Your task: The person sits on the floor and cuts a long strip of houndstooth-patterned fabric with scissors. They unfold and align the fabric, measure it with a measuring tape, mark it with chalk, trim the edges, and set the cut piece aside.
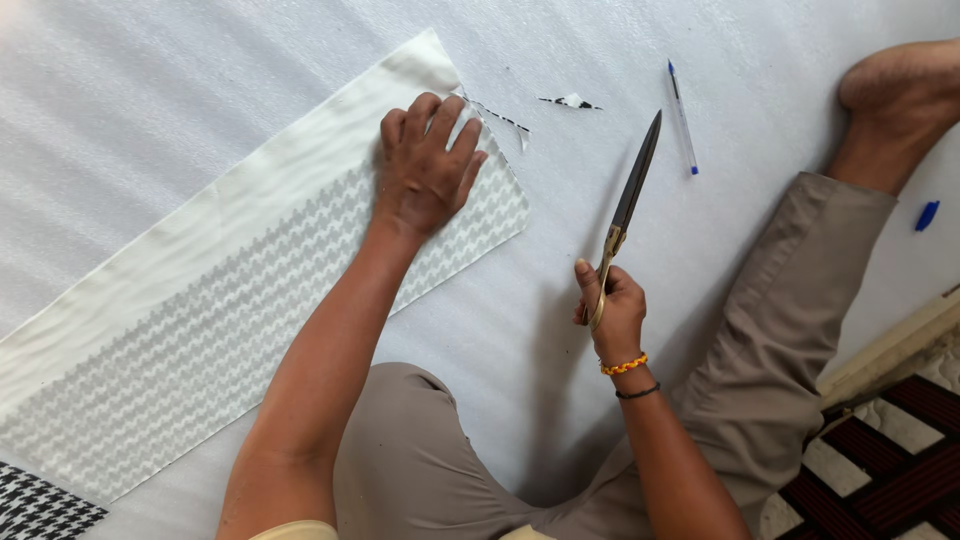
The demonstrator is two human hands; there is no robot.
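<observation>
White fabric strip (pixel 230 290), wavy grey print, lies flat on the foam-sheeted floor (pixel 150 90); left hand (pixel 425 165), fingers spread, presses its end to keep it still. Right hand (pixel 612 308) clamped on brass-handled scissors (pixel 628 205), blades together, pointing away. Offcut scraps (pixel 572 101), blue pen (pixel 682 117) nearby.

A strip of white woven cloth (pixel 250 290), matt with a grey wavy print, lies on a white ribbed foam sheet (pixel 150 90) that has a faint sheen. The scissors (pixel 628 205) show dark, dull metal blades and brassy, glossy handles. A pen (pixel 683 118) of clear, shiny plastic lies far right. The trousers (pixel 770 340) are smooth taupe cloth; the wrist beads (pixel 624 366) look like glossy plastic.
</observation>
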